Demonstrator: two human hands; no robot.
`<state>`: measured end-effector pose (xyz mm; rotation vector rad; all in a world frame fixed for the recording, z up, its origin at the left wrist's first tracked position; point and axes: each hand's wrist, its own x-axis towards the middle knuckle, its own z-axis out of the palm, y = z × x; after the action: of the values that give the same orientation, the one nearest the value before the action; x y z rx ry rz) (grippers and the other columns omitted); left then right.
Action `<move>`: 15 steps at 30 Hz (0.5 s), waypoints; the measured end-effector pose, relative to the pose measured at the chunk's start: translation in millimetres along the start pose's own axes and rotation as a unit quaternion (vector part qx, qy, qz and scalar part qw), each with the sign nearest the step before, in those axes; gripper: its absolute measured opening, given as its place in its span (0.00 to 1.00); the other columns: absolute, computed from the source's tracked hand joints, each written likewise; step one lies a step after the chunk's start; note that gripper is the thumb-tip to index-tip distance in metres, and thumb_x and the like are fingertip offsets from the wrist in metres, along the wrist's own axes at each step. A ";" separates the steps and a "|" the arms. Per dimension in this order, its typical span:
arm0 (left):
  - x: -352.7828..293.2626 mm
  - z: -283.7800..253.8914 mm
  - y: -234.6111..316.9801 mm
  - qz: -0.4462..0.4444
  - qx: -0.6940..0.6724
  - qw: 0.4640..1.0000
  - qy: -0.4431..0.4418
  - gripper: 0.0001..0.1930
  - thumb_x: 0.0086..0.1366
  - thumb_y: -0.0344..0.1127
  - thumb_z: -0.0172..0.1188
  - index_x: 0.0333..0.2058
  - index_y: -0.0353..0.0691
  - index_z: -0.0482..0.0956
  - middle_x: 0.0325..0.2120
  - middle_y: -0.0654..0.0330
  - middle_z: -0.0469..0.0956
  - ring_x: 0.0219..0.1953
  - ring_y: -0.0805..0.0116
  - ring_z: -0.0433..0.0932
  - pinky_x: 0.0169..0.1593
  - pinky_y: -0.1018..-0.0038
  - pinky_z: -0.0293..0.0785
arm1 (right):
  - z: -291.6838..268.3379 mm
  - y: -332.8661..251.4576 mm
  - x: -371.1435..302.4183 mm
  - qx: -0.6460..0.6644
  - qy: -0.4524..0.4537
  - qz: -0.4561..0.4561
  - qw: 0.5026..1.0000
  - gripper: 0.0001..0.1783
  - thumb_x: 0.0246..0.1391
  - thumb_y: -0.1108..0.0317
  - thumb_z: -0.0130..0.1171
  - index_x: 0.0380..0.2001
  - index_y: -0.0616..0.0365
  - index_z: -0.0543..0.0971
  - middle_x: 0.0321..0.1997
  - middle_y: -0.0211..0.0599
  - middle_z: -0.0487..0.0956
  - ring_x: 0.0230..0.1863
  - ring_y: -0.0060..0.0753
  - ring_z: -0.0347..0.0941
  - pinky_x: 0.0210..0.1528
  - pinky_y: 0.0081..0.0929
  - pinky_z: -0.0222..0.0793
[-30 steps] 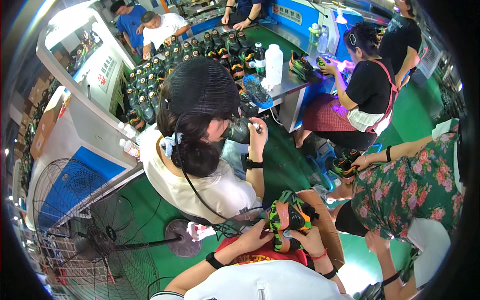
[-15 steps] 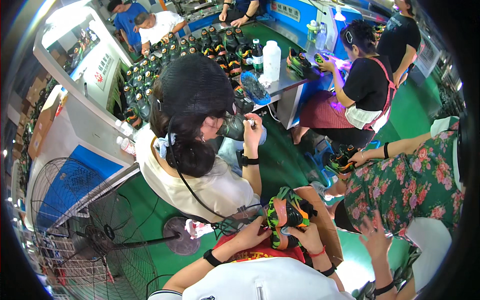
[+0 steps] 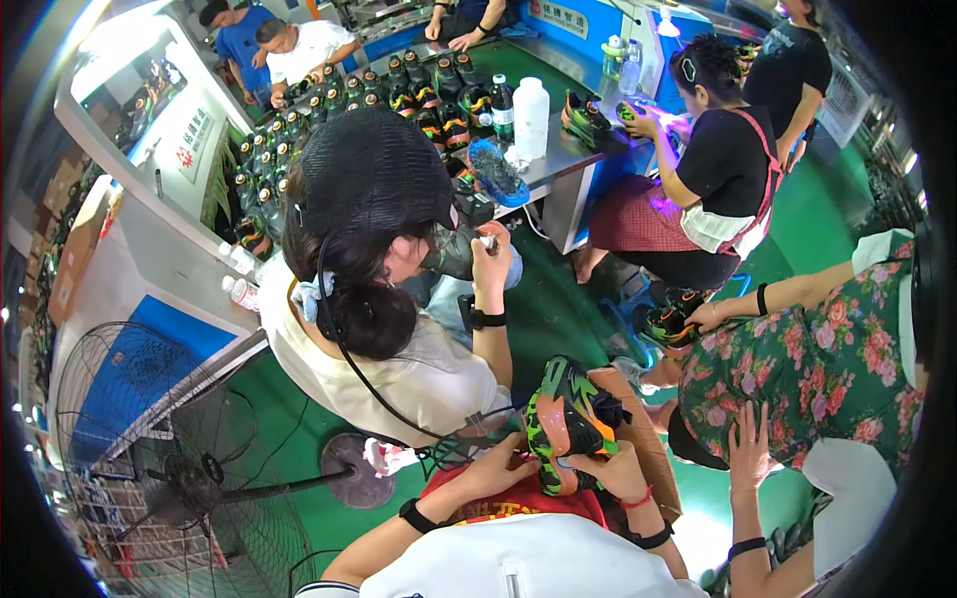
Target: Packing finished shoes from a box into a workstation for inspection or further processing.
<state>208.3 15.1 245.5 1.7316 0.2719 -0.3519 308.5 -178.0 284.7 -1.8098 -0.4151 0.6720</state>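
Observation:
In front of my chest, a green, black and orange sports shoe [image 3: 570, 414] is held between my two hands. My left hand [image 3: 498, 468] curls its fingers against the shoe's lower left edge. On the lower right side, my right hand [image 3: 620, 472] grips it with the thumb across. A small pale spot by that thumb is too small to make out. Below the shoe, red cloth with yellow marks [image 3: 510, 501] covers my lap. An open cardboard box [image 3: 650, 439] stands right behind my right hand.
Ahead sits a co-worker in a black cap [image 3: 369, 179]. A standing fan [image 3: 189, 478] is at the left. Beyond, a workbench [image 3: 558, 169] carries many shoes, a white bottle [image 3: 531, 118] and a blue brush-like thing [image 3: 496, 171]. A person in a floral apron [image 3: 797, 369] is at the right.
The shoe has turned a little in my hands, showing more of its orange side. At the right, another person's raised hand has come down onto the floral apron.

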 end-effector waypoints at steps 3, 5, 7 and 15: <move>2.5 1.8 -8.7 0.007 0.019 1.000 0.004 0.30 0.60 0.41 0.55 0.55 0.32 0.55 0.43 0.48 0.71 0.41 0.66 0.74 0.44 0.74 0.70 | -0.2 -11.6 1.9 -0.057 -0.022 0.060 0.996 0.18 0.38 0.62 0.69 0.31 0.63 0.79 0.26 0.32 0.79 0.27 0.16 0.72 0.32 0.19 0.69; 5.6 5.0 -18.8 0.024 0.021 0.999 0.006 0.29 0.60 0.41 0.55 0.55 0.32 0.55 0.42 0.48 0.72 0.40 0.67 0.74 0.43 0.74 0.70 | -0.2 -0.7 2.3 -0.047 -0.024 0.054 0.997 0.18 0.38 0.61 0.69 0.31 0.63 0.79 0.26 0.32 0.79 0.27 0.16 0.71 0.32 0.19 0.69; 5.9 4.7 -16.8 0.039 0.024 0.999 0.009 0.29 0.60 0.40 0.55 0.55 0.32 0.56 0.41 0.48 0.72 0.39 0.67 0.74 0.43 0.75 0.70 | -0.5 5.5 1.9 -0.036 -0.027 0.048 0.998 0.18 0.38 0.61 0.69 0.30 0.63 0.79 0.26 0.31 0.79 0.26 0.16 0.71 0.31 0.19 0.68; 2.8 -0.5 -0.2 -0.010 0.036 0.999 -0.010 0.30 0.60 0.43 0.54 0.53 0.28 0.58 0.47 0.43 0.69 0.47 0.57 0.72 0.49 0.70 0.67 | -1.7 0.9 2.4 -0.026 -0.025 0.032 0.999 0.14 0.41 0.65 0.65 0.30 0.64 0.79 0.24 0.31 0.78 0.25 0.17 0.70 0.29 0.19 0.67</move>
<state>210.8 15.6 244.3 1.7952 0.2658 -0.3982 311.3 -178.2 283.7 -1.8641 -0.4125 0.7584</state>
